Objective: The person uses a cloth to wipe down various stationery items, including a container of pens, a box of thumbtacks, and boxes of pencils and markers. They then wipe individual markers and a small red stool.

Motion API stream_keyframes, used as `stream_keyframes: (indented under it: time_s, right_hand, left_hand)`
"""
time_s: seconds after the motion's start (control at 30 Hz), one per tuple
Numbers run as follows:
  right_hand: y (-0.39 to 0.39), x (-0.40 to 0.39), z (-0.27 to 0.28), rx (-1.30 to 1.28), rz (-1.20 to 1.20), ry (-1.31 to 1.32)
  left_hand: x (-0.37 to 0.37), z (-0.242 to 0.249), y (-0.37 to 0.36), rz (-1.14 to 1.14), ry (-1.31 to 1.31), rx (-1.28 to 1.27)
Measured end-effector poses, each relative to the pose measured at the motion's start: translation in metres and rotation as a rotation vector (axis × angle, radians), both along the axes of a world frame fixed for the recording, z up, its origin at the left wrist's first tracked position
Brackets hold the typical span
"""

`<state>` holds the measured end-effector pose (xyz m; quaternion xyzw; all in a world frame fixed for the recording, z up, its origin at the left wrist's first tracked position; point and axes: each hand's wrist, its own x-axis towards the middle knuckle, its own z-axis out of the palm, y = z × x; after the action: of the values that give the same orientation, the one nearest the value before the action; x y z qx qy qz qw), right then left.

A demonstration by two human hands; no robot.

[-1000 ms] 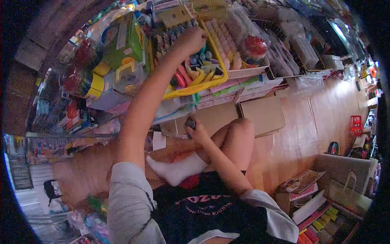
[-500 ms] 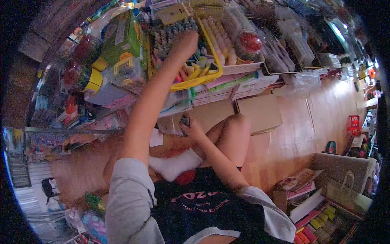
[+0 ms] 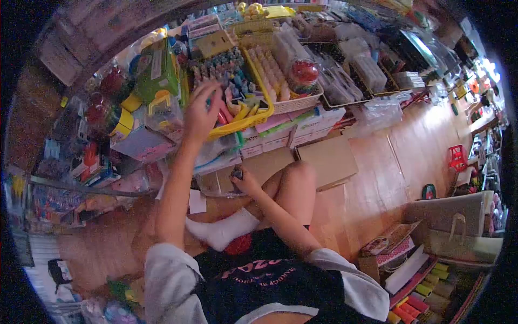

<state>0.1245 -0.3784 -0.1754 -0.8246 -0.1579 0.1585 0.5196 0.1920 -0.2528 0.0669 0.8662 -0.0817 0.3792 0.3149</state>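
My left hand (image 3: 202, 110) is over the near left part of a yellow basket (image 3: 237, 126). Its fingers are curled around something small with a dark teal patch, too blurred to name. Inside the basket stand rows of small grey-blue and pastel figure-like pieces (image 3: 224, 67), with yellow banana-shaped pieces (image 3: 248, 112) and a pink-red piece (image 3: 225, 112) near the front. Low over my crossed legs, my right hand (image 3: 248, 182) is closed around a small dark object (image 3: 236, 173), mostly hidden by the fingers.
A white basket (image 3: 294, 103) with rows of pale pieces and a red-lidded clear container (image 3: 304, 75) stands right of the yellow one. A green box (image 3: 156, 70) is on the left. Flat cardboard (image 3: 329, 159) lies on the floor. An open box of coloured rolls (image 3: 415, 305) is at lower right.
My left hand has drawn back from the basket's far rows to its near left side. My right hand stays low with the dark object. The view has shifted slightly.
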Motion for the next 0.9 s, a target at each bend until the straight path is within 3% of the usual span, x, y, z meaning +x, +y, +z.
stream_keyframes:
  time_s: [0.03, 0.07, 0.13, 0.17, 0.2, 0.27, 0.33, 0.4, 0.43, 0.5, 0.6, 0.7, 0.83, 0.9]
  right_hand:
    - [0.000, 0.000, 0.006, 0.001, -0.009, -0.009]
    - [0.000, 0.000, 0.012, 0.105, -0.044, 0.039]
    - [0.003, 0.002, 0.011, 0.216, -0.085, 0.078]
    - [0.008, 0.006, -0.004, 0.283, -0.135, 0.188]
    - [0.012, 0.008, -0.018, 0.349, -0.181, 0.300]
    - [0.013, 0.010, -0.036, 0.460, -0.247, 0.296]
    - [0.007, 0.010, -0.022, 0.567, -0.278, 0.281]
    - [-0.007, -0.002, 0.020, 0.617, -0.409, 0.364]
    - [-0.011, -0.004, 0.021, 0.618, -0.383, 0.351]
    - [-0.016, -0.006, 0.022, 0.602, -0.456, 0.338]
    - [-0.023, -0.008, 0.019, 0.645, -0.475, 0.207]
    - [-0.034, -0.023, 0.059, 0.802, -0.464, 0.206]
    - [-0.059, -0.006, 0.039, 0.660, -0.503, -0.012]
    - [-0.073, -0.005, 0.054, 0.643, -0.563, -0.064]
  left_hand:
    - [-0.029, -0.004, 0.002, 0.082, -0.065, -0.045]
    - [-0.065, -0.005, 0.003, 0.293, -0.165, 0.230]
    - [-0.124, -0.040, 0.010, 0.373, -0.220, 0.104]
    - [-0.155, -0.065, 0.008, 0.473, -0.122, 0.014]
    - [-0.186, -0.127, 0.019, 0.481, 0.024, -0.295]
    - [-0.248, -0.163, -0.005, 0.523, 0.427, -0.327]
    - [-0.289, -0.183, -0.033, 0.455, 0.562, -0.256]
    - [-0.302, -0.191, -0.056, 0.328, 0.672, -0.211]
    - [-0.299, -0.193, -0.060, 0.345, 0.651, -0.219]
    - [-0.287, -0.193, -0.061, 0.117, 0.714, -0.074]
    - [-0.282, -0.185, -0.063, 0.167, 0.792, -0.011]
    - [-0.286, -0.190, -0.061, 0.106, 0.748, 0.083]
    - [-0.298, -0.205, -0.068, 0.117, 0.643, 0.112]
    - [-0.297, -0.202, -0.069, 0.175, 0.858, 0.172]
